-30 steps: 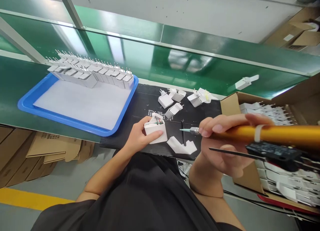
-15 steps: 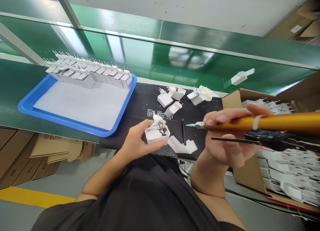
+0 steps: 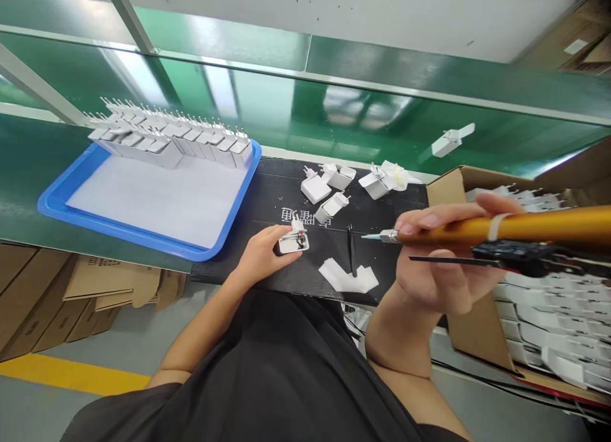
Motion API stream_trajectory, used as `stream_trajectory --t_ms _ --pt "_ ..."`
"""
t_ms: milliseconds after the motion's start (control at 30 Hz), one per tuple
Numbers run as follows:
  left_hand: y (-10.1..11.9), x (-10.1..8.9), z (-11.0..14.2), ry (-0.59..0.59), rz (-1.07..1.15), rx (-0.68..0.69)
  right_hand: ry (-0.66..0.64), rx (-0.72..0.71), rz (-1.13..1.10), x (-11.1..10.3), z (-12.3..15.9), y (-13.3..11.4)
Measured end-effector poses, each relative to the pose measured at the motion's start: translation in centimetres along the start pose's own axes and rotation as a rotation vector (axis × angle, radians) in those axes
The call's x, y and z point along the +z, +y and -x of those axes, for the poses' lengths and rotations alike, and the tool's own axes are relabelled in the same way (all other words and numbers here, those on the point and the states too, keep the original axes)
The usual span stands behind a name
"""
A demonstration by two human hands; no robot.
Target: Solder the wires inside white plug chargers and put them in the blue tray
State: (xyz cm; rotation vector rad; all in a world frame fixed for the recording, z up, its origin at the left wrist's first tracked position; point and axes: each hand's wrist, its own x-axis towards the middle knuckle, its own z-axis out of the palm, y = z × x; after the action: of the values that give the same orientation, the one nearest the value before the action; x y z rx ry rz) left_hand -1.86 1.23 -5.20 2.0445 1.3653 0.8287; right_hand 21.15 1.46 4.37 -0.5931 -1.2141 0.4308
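HEAD VIEW
Left hand [image 3: 261,256]: gripping the open charger [image 3: 294,241], wires showing, over the black mat [image 3: 267,203]
Right hand [image 3: 442,263]: wrapped around the orange tool [image 3: 534,234], its tip well apart from the charger
Between hands: tweezers [image 3: 352,249] on the mat, touching the white pad [image 3: 346,278]
Beside mat: blue tray [image 3: 237,219], carton [image 3: 472,340] holding white chargers [image 3: 548,314]

Two hands [image 3: 261,256] [image 3: 442,270], one blue tray [image 3: 128,239]
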Motion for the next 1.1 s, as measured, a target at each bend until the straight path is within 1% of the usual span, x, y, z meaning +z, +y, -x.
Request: stream_trajectory --t_ms 100,233,300,400,467,600,800,900,1033,1100 --pt "-1.2 0.3 -0.2 -0.062 0.002 -0.085 -0.001 -0.013 0.027 -0.3 0.0 0.2" --pt "-0.6 -0.2 -1.0 -0.156 0.086 -0.151 0.028 -0.005 0.052 -0.4 0.0 0.2" --pt "-0.1 -0.2 -1.4 -0.169 0.172 -0.193 0.031 -0.004 0.053 -0.4 0.1 0.2" --pt "0.4 0.5 -2.0 -0.14 0.345 -0.21 0.04 -0.016 0.097 -0.4 0.2 0.3" --pt "0.5 1.1 -2.2 -0.106 0.383 -0.187 0.054 -0.013 0.128 -0.4 0.3 0.3" --pt "0.3 1.6 -2.2 -0.071 0.317 -0.106 0.045 -0.01 0.099 -0.5 0.3 0.3" --pt "-0.6 1.6 -2.1 -0.077 0.285 0.116 0.032 -0.014 0.043 -0.5 0.0 0.2" --pt "-0.9 1.3 -1.7 -0.077 0.2 0.177 0.005 -0.013 0.018 -0.7 0.1 0.2" --pt "-0.6 0.1 -0.6 -0.145 0.001 0.234 -0.002 0.003 0.014 -1.0 0.2 0.2" --pt "-0.2 -0.4 0.0 -0.158 -0.084 0.246 0.016 0.028 0.028 -1.0 0.3 0.2"
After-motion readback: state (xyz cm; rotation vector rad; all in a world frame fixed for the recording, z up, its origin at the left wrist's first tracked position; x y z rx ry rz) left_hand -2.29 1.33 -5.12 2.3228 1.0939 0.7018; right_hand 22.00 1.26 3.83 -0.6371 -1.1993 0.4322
